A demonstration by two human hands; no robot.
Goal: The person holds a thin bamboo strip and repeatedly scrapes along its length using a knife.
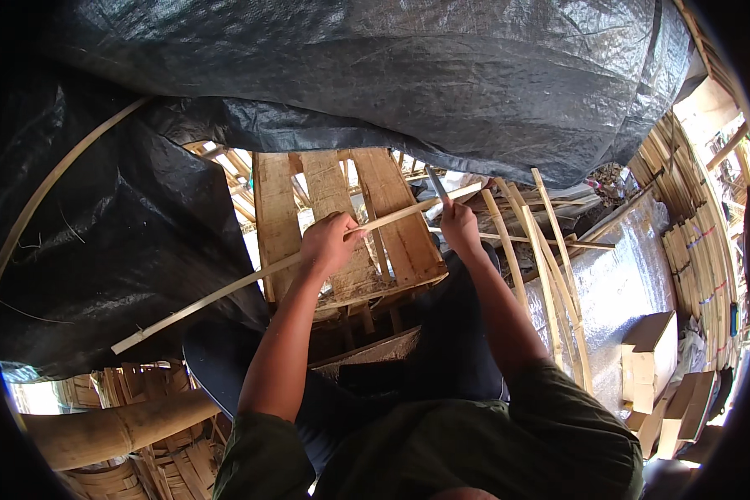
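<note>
My left hand is closed around a long pale bamboo strip. The strip slants from the lower left up to the right, across a slatted wooden bench between my knees. In my right hand is a knife, gripped by its handle. Its grey blade points up and away, beside the strip's far right part. Whether the blade touches the strip I cannot tell. My fingers hide most of the knife's handle.
Several bamboo strips lean to the right of my right arm. Black plastic sheeting hangs ahead and at the left. Bundled bamboo strips and a cardboard box stand far right. A thick bamboo pole lies at lower left.
</note>
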